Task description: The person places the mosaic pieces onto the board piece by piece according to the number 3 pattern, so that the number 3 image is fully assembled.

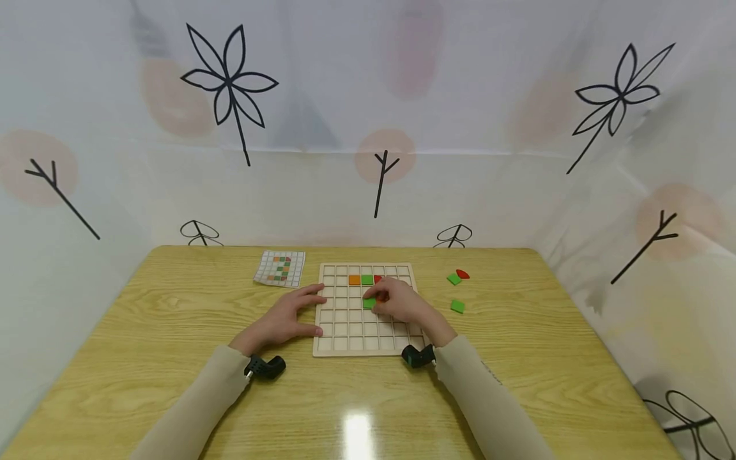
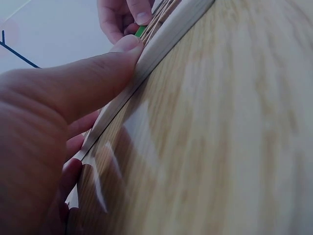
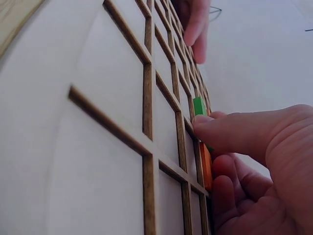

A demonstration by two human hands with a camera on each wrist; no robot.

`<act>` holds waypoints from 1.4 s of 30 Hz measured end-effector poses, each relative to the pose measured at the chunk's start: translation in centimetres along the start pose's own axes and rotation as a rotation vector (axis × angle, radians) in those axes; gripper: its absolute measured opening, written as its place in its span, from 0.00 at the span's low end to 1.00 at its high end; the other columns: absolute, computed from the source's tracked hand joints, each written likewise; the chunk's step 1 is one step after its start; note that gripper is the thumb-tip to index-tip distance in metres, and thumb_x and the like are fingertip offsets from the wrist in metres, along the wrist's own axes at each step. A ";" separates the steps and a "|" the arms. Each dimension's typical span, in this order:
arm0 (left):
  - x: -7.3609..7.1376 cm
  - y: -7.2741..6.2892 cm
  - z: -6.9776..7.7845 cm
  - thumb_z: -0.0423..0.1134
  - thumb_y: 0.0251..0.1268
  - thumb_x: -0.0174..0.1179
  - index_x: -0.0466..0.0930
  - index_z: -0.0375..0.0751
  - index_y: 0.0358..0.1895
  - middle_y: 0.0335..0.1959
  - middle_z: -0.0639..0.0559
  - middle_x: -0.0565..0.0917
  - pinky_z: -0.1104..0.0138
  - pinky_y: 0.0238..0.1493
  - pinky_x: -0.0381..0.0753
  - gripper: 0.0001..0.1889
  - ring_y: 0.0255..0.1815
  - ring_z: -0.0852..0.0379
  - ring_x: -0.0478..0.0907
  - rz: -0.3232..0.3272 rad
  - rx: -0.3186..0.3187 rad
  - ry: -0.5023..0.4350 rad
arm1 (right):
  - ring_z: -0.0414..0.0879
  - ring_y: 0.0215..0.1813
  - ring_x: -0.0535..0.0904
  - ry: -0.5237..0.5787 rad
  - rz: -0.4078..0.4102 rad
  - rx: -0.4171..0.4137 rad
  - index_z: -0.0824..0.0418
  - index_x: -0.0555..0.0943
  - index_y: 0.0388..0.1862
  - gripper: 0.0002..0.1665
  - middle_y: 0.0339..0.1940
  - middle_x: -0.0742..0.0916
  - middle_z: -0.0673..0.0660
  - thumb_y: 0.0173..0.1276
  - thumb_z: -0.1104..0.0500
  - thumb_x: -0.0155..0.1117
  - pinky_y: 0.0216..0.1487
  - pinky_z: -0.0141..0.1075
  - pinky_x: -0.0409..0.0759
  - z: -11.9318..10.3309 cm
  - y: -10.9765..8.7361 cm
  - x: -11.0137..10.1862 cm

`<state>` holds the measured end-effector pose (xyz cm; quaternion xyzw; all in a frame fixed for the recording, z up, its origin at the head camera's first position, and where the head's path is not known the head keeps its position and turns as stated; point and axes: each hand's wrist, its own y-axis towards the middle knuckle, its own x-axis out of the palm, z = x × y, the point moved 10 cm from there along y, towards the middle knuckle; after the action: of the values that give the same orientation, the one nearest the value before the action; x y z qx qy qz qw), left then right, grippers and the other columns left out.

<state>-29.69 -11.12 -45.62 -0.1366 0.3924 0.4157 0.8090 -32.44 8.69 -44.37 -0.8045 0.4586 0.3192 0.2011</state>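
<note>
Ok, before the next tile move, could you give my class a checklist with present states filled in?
1. Left hand touching the grid board: ok, at its left edge.
2. Right hand gripping the green square tile: ok.
3. That tile fully seated: cannot tell, fingers partly cover it.
4. Pattern card uncovered: ok.
5. Loose green square tiles and red petal-shaped piece on board: not ok, they lie right of it.

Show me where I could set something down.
Bare table lies left of the patterned card, right of the loose green tiles, and between the sleeves before the grid board. Crowded: mid-board, where the right hand pinches a green tile, and the board edge at the left hand.
</note>
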 end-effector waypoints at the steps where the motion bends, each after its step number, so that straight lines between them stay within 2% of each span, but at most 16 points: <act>1: 0.0 0.0 0.0 0.54 0.59 0.71 0.75 0.41 0.68 0.78 0.48 0.60 0.43 0.73 0.56 0.36 0.77 0.42 0.54 0.000 0.000 -0.002 | 0.44 0.35 0.73 -0.002 -0.001 0.000 0.58 0.86 0.51 0.15 0.40 0.81 0.50 0.66 0.66 0.69 0.37 0.37 0.74 0.0 0.0 0.0; 13: -0.1 0.0 0.2 0.53 0.59 0.71 0.75 0.40 0.68 0.78 0.47 0.60 0.43 0.72 0.56 0.36 0.77 0.41 0.54 0.000 0.003 -0.004 | 0.44 0.34 0.71 -0.027 -0.008 0.007 0.59 0.87 0.50 0.14 0.38 0.81 0.51 0.66 0.66 0.69 0.36 0.36 0.73 -0.4 0.2 0.0; 28: 0.1 0.0 0.1 0.53 0.60 0.71 0.74 0.40 0.68 0.78 0.47 0.59 0.43 0.72 0.56 0.36 0.77 0.41 0.53 -0.009 0.004 -0.007 | 0.43 0.34 0.73 -0.053 -0.002 0.024 0.59 0.86 0.51 0.15 0.37 0.80 0.50 0.66 0.66 0.70 0.39 0.37 0.74 -0.4 0.2 0.2; 42: -0.1 0.0 0.4 0.52 0.60 0.71 0.74 0.38 0.68 0.77 0.43 0.60 0.40 0.71 0.56 0.35 0.77 0.38 0.54 0.002 0.019 -0.008 | 0.45 0.37 0.75 0.012 -0.003 -0.021 0.59 0.86 0.51 0.15 0.39 0.83 0.51 0.66 0.68 0.67 0.38 0.38 0.75 -0.2 0.2 -0.4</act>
<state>-29.52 -10.94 -45.23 -0.1269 0.3931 0.4135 0.8114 -32.68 8.72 -43.93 -0.8092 0.4553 0.3189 0.1906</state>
